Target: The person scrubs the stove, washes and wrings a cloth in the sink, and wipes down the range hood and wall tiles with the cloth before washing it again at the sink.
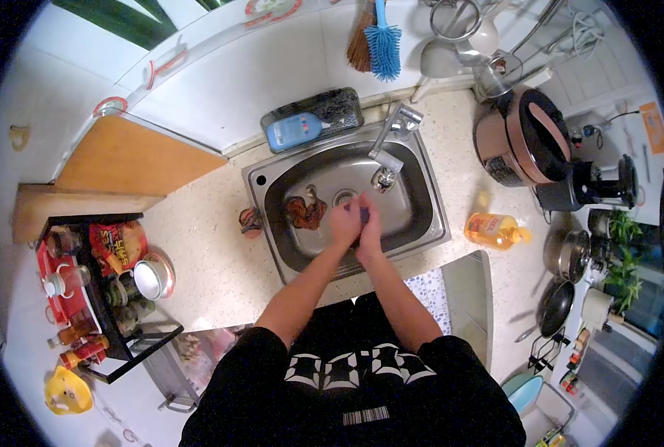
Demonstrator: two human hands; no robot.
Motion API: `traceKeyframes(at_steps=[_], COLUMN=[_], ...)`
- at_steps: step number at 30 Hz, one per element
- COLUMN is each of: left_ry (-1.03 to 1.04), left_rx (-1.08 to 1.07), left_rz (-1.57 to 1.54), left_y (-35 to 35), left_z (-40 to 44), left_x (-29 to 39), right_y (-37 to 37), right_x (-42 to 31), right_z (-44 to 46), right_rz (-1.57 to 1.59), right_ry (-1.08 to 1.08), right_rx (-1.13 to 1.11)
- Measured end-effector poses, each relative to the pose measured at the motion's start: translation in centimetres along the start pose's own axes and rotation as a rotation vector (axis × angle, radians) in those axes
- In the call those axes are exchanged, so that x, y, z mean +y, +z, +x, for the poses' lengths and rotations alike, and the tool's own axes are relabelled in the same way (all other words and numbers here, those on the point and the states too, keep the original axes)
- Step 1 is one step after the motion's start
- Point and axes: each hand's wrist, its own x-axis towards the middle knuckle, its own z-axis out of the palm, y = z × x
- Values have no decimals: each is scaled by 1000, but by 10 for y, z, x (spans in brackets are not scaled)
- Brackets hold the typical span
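Both hands are together over the lower middle of the steel sink [436,216]. My left hand [344,223] and my right hand [370,227] are closed around a small dark object [364,215], mostly hidden between the palms. Just above them is the faucet [385,158], its spout pointing down into the basin; whether water runs is unclear. In the basin's left part lies a crumpled reddish-brown item [305,213]. Another small reddish-brown item [250,222] rests on the counter against the sink's left rim.
A blue bottle [294,132] lies in a black tray [344,106] behind the sink. An orange soap bottle [493,230] is right of it, a rice cooker [522,138] farther back. A black rack [116,298] with jars stands left.
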Motion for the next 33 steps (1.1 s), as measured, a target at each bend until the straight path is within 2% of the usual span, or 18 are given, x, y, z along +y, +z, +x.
traceKeyframes(at_steps=[2, 5, 11, 14, 17, 20, 23, 26, 27, 30, 31, 33], left_ry=[-77, -88, -154, -186, -321, -528, -474, -299, -277, 76, 136, 115], left_rx=[-39, -3, -44, 14, 80, -111, -372, -483, -421, -240, -117, -88], left_rz=[106, 165, 45, 64, -315, -939, -1055, -948, -843, -261, -250, -147], left_y=[0, 7, 1, 14, 0, 8, -26, -39, -38, -40, -38, -42], left_z=[7, 15, 23, 34, 25, 39, 13, -9, -17, -26, -30, -26], left_x=[-4, -21, -27, -54, -38, -70, -28, -9, -4, -1, -1, -2], right_y=[2, 7, 13, 7, 14, -11, -21, -4, -1, 2, 1, 3], right_x=[-2, -12, -7, 2, -8, -4, 5, -13, -12, -11, -11, -10], right_z=[-6, -17, -22, -16, -28, -30, -30, -46, -46, -40, -35, -28], right_rz=[21, 31, -32, -61, -119, -442, -566, -820, -847, -938, -982, -1022], right_ry=[15, 120, 73, 52, 29, -355, -589, -782, -768, -706, -679, -682], right_rx=[-29, -61, -51, -56, -77, -187, -146, -36, 53, 272, 307, 358])
